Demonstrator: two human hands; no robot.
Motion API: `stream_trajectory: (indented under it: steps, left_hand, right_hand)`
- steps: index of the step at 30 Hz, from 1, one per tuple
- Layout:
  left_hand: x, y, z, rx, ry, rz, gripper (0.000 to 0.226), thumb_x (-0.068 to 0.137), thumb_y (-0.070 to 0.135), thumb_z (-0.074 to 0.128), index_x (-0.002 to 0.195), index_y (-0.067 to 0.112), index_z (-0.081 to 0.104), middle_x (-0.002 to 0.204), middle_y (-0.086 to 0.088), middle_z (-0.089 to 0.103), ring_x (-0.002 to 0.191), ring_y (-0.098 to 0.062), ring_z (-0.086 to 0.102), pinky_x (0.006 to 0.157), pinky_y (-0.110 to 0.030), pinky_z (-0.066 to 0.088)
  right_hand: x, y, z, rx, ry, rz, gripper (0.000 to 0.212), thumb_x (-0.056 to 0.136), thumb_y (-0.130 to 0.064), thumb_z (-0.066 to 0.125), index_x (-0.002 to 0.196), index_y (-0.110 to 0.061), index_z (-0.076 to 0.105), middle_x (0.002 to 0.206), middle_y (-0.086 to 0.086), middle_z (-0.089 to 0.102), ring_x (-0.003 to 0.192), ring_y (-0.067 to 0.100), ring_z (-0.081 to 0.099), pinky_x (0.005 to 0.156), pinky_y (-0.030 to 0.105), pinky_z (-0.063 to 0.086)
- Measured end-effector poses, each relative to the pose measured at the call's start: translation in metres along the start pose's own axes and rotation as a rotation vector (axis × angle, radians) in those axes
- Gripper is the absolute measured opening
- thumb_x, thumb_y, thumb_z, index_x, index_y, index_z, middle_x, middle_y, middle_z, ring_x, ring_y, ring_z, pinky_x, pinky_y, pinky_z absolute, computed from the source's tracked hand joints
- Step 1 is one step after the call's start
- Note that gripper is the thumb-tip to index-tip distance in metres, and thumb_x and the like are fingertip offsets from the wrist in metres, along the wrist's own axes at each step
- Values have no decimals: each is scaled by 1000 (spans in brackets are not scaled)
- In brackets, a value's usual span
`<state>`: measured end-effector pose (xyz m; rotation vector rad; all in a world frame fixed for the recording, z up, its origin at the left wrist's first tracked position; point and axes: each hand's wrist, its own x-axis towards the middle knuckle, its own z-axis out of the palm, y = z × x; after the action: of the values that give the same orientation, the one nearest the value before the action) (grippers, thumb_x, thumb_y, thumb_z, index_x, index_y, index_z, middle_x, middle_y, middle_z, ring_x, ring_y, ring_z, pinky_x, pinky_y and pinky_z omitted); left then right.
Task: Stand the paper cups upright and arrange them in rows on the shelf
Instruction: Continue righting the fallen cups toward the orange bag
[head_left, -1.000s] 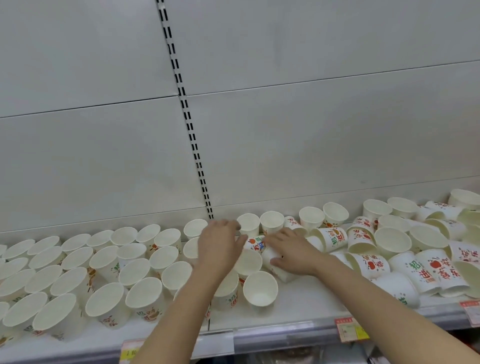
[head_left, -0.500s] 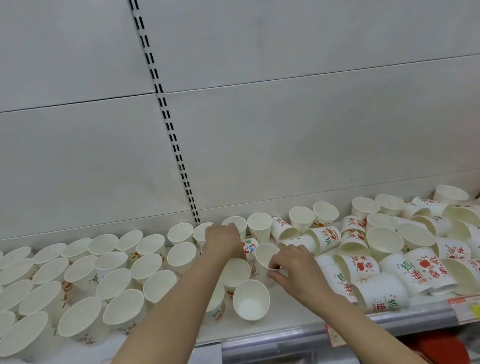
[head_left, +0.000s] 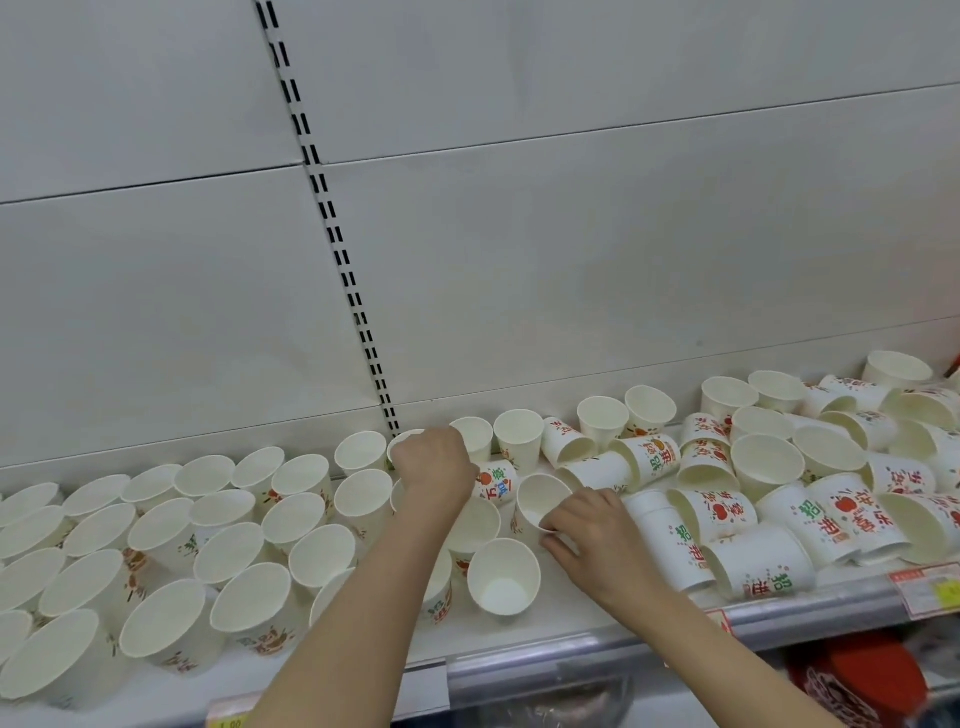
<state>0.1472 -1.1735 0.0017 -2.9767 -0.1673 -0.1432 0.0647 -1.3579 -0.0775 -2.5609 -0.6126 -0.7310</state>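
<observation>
- Upright cups (head_left: 171, 525) stand in packed rows on the left of the shelf (head_left: 571, 631), mouths open, reaching its front edge.
- The left hand (head_left: 435, 470) curls over a cup near the back panel (head_left: 571, 291); whether it grips, I cannot tell.
- The right hand (head_left: 597, 535) pinches a tilted cup (head_left: 540, 501) by its rim.
- Tipped printed cups (head_left: 810, 499) crowd the right.

White paper cups (head_left: 244, 551) upright in rows at shelf (head_left: 571, 631) left, printed ones (head_left: 763, 564) toppled at right.
</observation>
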Motion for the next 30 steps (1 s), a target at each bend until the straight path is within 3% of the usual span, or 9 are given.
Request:
stream_trajectory:
  steps: [4,9,11,14,16,20,24,30]
  left_hand:
    - [-4,-2,-1,-169,-157,-13,50,77,60,67,104,18,61,101,0,66,95,-19,63,68,-26,40]
    - [-2,0,-5,-464,-291,-133,45,72,51,75,96,17,58,90,1,64,91,-21,64,68,-27,43]
    - [-2,-2,-7,-484,-212,-131,35,71,41,74,94,17,63,87,1,67,86,-22,65,63,-25,41]
    - [-12,1,-11,-300,11,24,13,74,24,67,87,21,67,84,1,68,84,-23,66,58,-25,34]
    - [-20,6,-10,-165,104,122,16,78,18,62,92,24,69,89,1,68,84,-22,66,58,-26,32]
    - [-24,7,1,-62,129,232,16,83,24,63,98,24,69,95,1,68,88,-21,65,62,-27,33]
    - [-24,7,-4,-224,100,265,23,79,46,66,83,24,70,84,2,68,80,-20,64,61,-26,37]
    - [-15,35,-24,-366,188,396,13,83,26,61,86,28,73,87,5,69,86,-18,62,61,-25,35]
  right_hand:
    - [-1,0,-1,-9,38,-19,11,72,-23,72,77,-21,63,74,-8,60,76,17,53,71,27,31]
    - [0,-2,-6,-17,60,-67,5,79,-25,64,83,-21,64,77,-7,61,77,17,51,73,27,31]
    - [0,-1,-9,-33,62,-70,6,77,-22,67,83,-20,65,77,-7,61,77,17,51,73,27,31]
    - [-3,0,-10,-43,48,-82,6,79,-23,67,84,-20,65,77,-7,60,78,17,49,72,27,31]
    - [-5,-1,-9,-54,31,-89,8,83,-26,60,85,-20,65,78,-7,59,78,17,49,71,28,32]
    - [-7,-2,-9,-66,36,-81,12,85,-28,58,86,-19,65,80,-6,60,78,20,52,71,28,32]
    - [-9,-3,-17,-47,95,-90,12,88,-28,60,92,-18,66,88,-6,62,83,19,52,72,28,36]
    - [0,34,-55,-143,225,-5,12,87,-19,57,86,-16,69,82,-4,64,81,21,53,71,27,35]
